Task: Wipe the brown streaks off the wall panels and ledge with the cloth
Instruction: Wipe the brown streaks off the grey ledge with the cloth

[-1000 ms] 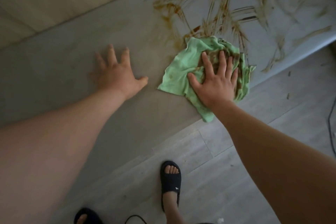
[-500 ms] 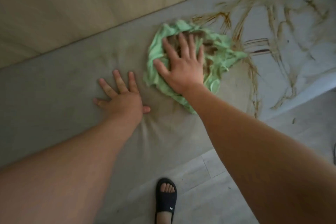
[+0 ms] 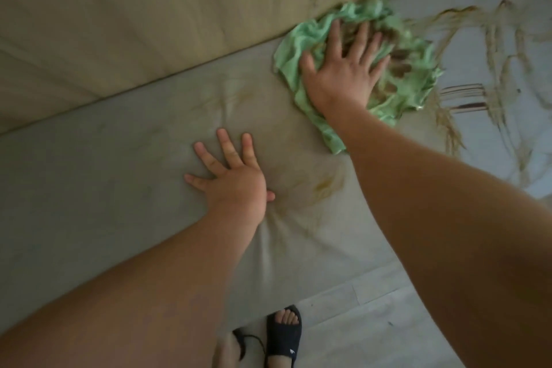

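- Locate the cloth (image 3: 301, 38) on the ledge (image 3: 89, 176), bunched against the seam below the wall panel (image 3: 149, 9) and blurred along its far edge.
- Note the right hand (image 3: 343, 74) pressed flat on the cloth: grip wide, fingers straight and spread, nothing pinched or curled round.
- Note the left hand (image 3: 236, 179) resting flat on bare ledge, well apart from the cloth: grip wide, holding nothing, judged to serve as a brace.
- Expect brown streaks (image 3: 466, 106) to the right of the cloth, thick and unwiped, plus a faint yellowish smear (image 3: 322, 185) near the left hand.
- Treat the cloth as light, soft and limp, likely to fold, bunch and slide under the palm rather than hold a shape.
- Observe brown patches soaked into the cloth between and beyond the fingers; judge this face as loaded and prone to re-smearing.
- For scrubbing, press with the whole palm over the middle of the cloth.
- For refolding, pinch a clean green edge on the left side, away from the soiled centre.
- Keep pressure even to stop the cloth skidding over the smooth-looking ledge.
- Disregard the black sandal (image 3: 283, 334) on the floor (image 3: 373, 308) below.
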A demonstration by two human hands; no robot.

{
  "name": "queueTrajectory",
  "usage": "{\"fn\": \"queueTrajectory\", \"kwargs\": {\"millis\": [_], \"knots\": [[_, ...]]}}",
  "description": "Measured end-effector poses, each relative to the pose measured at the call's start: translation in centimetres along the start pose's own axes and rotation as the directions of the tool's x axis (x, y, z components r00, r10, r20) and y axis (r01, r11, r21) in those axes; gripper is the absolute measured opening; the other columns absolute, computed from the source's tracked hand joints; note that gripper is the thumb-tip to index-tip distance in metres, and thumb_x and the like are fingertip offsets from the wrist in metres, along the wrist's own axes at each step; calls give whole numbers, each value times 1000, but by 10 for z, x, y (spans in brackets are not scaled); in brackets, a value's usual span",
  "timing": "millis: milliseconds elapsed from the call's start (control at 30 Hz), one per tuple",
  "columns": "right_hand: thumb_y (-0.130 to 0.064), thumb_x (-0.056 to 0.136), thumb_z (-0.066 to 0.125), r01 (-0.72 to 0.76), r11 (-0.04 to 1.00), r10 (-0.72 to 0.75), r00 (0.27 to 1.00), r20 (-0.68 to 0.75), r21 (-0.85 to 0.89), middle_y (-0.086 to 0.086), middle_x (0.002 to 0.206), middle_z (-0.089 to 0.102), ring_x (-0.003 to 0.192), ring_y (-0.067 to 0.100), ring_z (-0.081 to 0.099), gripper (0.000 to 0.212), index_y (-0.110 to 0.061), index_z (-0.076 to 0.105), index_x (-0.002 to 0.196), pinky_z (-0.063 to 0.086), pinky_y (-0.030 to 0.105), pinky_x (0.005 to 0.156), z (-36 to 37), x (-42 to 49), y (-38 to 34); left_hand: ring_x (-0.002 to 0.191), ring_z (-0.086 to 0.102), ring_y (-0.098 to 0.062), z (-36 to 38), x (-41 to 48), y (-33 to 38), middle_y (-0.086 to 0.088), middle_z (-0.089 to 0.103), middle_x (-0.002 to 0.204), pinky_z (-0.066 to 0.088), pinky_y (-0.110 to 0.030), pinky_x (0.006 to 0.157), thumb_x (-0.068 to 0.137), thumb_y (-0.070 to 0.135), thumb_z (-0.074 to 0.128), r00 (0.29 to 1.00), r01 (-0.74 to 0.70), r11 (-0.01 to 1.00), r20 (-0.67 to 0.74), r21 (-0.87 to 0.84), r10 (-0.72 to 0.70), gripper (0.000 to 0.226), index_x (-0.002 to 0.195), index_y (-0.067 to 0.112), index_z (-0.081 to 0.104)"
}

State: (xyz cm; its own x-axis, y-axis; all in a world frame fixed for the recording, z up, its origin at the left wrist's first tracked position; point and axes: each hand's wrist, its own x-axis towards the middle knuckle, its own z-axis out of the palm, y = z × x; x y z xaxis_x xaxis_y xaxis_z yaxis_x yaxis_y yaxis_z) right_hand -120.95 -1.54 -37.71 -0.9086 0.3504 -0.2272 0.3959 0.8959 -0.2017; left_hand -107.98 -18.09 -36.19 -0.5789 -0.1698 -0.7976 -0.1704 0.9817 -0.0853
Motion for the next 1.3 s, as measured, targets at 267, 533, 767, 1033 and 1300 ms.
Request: {"fn": "queueTrajectory", "kwargs": {"millis": [267,533,767,1033,1300], "knots": [[-74,95,28,112,989,-113,994,-6,-91,-4,173,9,159,28,5,71,-50,13,161,4,56,127,-8,-51,92,144,-32,-58,-1,-1,5,-13,-49,156,10,-84,110,87,68,65,1000,21,1000,-1,-6,-21,127,151,30,-38],[-68,96,24,-377,926,377,926,-29,18,8,173,-4,159,33,-7,80,-35,3,165,-5,58,126,-2,-101,116,145,-32,-58,-1,-1,5,-13,-46,158,8,-85,110,88,63,68,999,19,1000,-27,-23,-20,125,154,31,-34],[-70,91,41,158,985,-156,987,35,-73,16,172,6,159,38,-1,85,-37,14,165,-3,62,124,27,-169,63,146,-30,-57,4,-1,6,-11,-43,161,10,-85,109,91,64,63,996,53,998,-73,18,-51,119,157,32,-30],[-69,96,45,597,797,-594,802,62,-94,4,170,23,158,32,16,70,-42,33,159,10,58,126,16,-195,161,154,-14,-50,24,-18,9,-8,-27,169,17,-79,113,106,39,49,952,103,994,-291,26,-91,88,162,30,-19],[-66,98,47,672,724,-672,738,58,-156,4,167,32,154,33,28,66,-38,42,157,20,58,124,-20,-163,286,157,11,-39,31,-61,91,-11,26,168,22,-62,121,90,14,52,868,-157,987,-471,44,159,71,158,10,31]]}}
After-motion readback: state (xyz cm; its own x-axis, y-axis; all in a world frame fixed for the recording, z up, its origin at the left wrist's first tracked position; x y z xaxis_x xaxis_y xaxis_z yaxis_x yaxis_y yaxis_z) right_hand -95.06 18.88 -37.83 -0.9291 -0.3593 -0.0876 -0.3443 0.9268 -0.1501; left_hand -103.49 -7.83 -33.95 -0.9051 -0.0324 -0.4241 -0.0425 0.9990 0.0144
